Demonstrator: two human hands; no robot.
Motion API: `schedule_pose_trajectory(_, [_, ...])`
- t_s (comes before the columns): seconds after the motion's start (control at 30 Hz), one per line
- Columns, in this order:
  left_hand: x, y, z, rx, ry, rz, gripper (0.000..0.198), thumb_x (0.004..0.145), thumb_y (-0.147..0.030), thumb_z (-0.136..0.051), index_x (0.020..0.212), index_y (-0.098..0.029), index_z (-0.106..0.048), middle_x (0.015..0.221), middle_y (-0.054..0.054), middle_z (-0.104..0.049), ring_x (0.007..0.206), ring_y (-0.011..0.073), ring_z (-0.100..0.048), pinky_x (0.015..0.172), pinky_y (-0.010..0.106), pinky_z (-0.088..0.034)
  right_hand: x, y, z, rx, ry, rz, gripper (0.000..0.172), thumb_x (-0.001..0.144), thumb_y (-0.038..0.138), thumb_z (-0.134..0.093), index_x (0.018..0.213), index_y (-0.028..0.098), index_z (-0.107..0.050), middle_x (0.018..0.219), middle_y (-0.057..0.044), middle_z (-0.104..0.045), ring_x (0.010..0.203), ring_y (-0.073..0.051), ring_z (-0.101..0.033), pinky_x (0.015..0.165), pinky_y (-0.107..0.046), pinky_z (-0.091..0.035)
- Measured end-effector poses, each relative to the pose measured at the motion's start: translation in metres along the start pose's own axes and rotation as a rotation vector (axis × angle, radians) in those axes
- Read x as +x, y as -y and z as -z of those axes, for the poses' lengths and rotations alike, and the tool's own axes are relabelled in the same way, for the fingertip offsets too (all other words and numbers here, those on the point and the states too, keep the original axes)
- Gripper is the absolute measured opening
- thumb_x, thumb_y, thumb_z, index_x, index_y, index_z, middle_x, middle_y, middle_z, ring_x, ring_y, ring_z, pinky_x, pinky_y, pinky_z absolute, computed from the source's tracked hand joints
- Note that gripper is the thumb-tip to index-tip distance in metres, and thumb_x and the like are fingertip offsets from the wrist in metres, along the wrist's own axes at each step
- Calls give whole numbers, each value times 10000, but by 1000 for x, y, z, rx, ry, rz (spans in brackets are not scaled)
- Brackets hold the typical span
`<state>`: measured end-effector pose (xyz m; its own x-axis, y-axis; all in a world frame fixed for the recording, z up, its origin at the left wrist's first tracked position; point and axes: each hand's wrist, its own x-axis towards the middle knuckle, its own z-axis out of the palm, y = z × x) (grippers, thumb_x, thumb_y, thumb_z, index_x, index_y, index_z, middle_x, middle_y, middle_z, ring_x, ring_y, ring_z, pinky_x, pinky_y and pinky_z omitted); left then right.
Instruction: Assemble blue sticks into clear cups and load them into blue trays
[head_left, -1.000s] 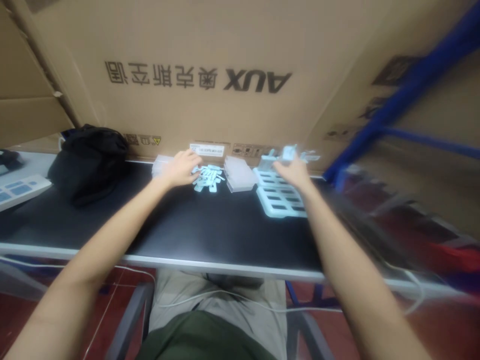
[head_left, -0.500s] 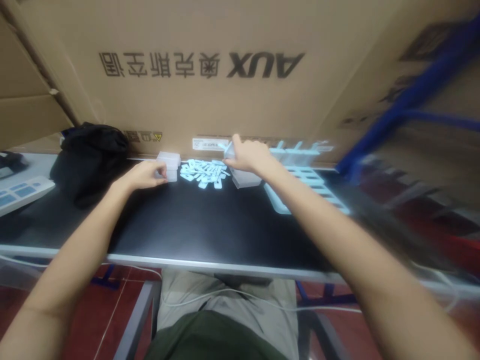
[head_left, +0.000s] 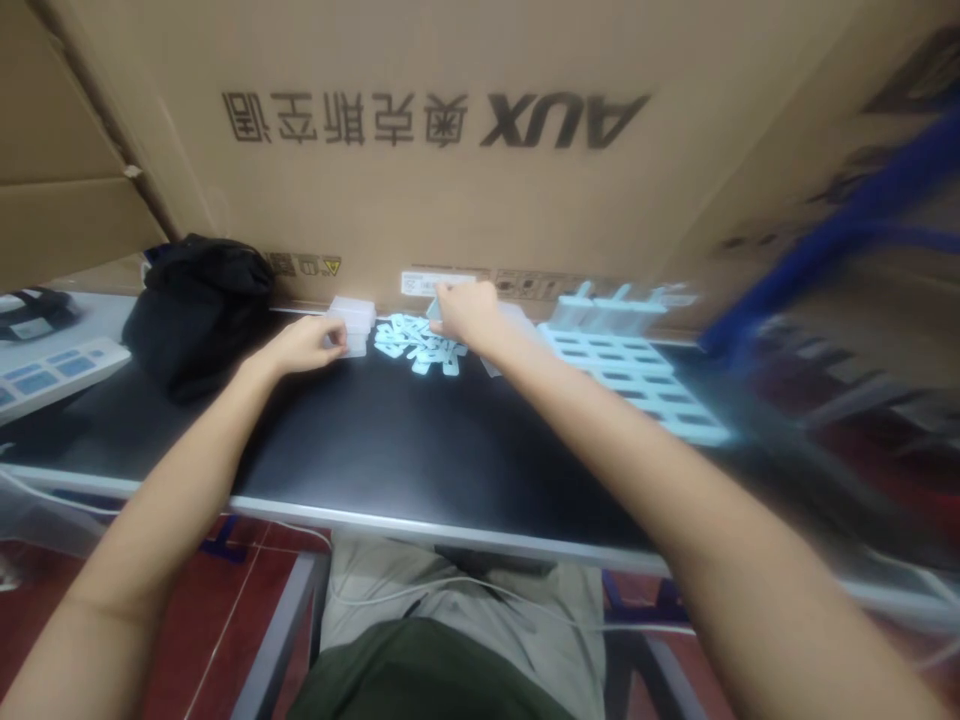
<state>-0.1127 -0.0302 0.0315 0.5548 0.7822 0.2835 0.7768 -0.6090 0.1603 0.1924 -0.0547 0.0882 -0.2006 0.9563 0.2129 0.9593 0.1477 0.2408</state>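
Observation:
My left hand (head_left: 319, 343) is beside a stack of clear plastic boxes (head_left: 352, 315) at the back of the black table, its fingers curled and thumb pressed in. Whatever those fingers hold is hidden. Farther right, my right hand (head_left: 466, 308) is closed around a pale blue plastic piece (head_left: 433, 310), of which only a small part shows. It is over the right side of a heap of small pale blue plastic pieces (head_left: 416, 342). A translucent plastic box (head_left: 491, 368) is partly covered by my right wrist.
At the right lies a pale blue slotted rack (head_left: 637, 375), with upright translucent moulds with blue handles (head_left: 600, 312) behind it. A large carton (head_left: 450, 200) walls off the back. A black cloth bag (head_left: 199, 315) sits left, and a blue metal frame (head_left: 817, 250) stands right.
My right hand has moved left relative to the heap, with the pale blue piece in it. My left hand stays by the clear boxes. The whole view has shifted slightly.

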Motion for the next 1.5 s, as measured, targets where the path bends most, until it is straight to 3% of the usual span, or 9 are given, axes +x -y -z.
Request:
schedule_pose_trajectory(0.27, [1,-8,-4,126,-36,-69,228,946,-410,-547,960,-219,-672,997,66,-738,918,240,-679,842,353,-492,-6,10,-13,35,19,78,553,959,406,-608,1398,71,-629,1232,-266,-739,1127,-352,-701,890,-397,-488])
schedule_pose_trajectory(0.43, [-1,-15,3,227,-101,-61,211,950,-387,-534,944,-225,-669,965,72,-724,905,248,-674,824,353,-492,-13,16,-27,31,-21,68,741,989,334,-516,1644,33,-342,1557,-331,-506,1211,-362,-644,880,-401,-503])
schedule_pose_trajectory(0.53, [-4,-19,9,296,-142,22,211,948,-387,-527,962,-226,-662,970,89,-727,925,274,-681,828,369,-493,-18,25,-31,74,-116,137,724,991,322,-490,1642,51,-323,1621,-309,-429,1276,-369,-578,891,-409,-512])
schedule_pose_trajectory(0.67, [-8,-24,14,325,-234,224,256,975,-400,-493,1051,-217,-656,1012,124,-734,943,308,-691,848,400,-500,-20,47,-28,144,-247,392,506,1004,278,-462,1458,58,-494,1402,-265,-613,1231,-362,-557,1006,-476,-463])
schedule_pose_trajectory(0.8, [-11,-25,16,282,-324,459,291,990,-413,-472,1122,-213,-638,1032,150,-750,946,335,-710,824,412,-514,-14,76,-24,202,-304,596,424,1040,301,-465,1385,63,-524,1305,-242,-665,1272,-383,-516,1049,-510,-413])
schedule_pose_trajectory(0.97, [-14,-11,17,265,-143,721,342,903,-406,-548,1145,-186,-648,1122,245,-753,1012,425,-733,856,501,-541,3,105,-25,222,-330,658,426,1033,294,-499,1398,74,-513,1344,-241,-664,1307,-376,-509,1057,-510,-407])
schedule_pose_trajectory(1.13, [-17,5,11,266,40,763,415,864,-399,-583,1204,-168,-644,1255,300,-720,1154,471,-714,931,551,-542,14,119,-30,217,-354,659,408,1041,268,-469,1396,76,-526,1385,-225,-646,1340,-369,-497,1054,-499,-410])
schedule_pose_trajectory(1.3, [-19,8,10,297,47,776,429,873,-379,-543,1229,-160,-641,1274,310,-710,1153,474,-714,920,556,-546,17,121,-35,197,-330,635,410,1019,211,-459,1388,58,-550,1438,-228,-607,1344,-368,-488,1071,-501,-410])
schedule_pose_trajectory(1.5, [-19,4,12,286,4,762,373,876,-348,-518,1175,-166,-646,1270,286,-713,1121,472,-713,885,545,-548,13,104,-34,216,-387,592,392,1027,305,-471,1304,64,-607,1419,-243,-592,1330,-386,-468,1087,-518,-404])
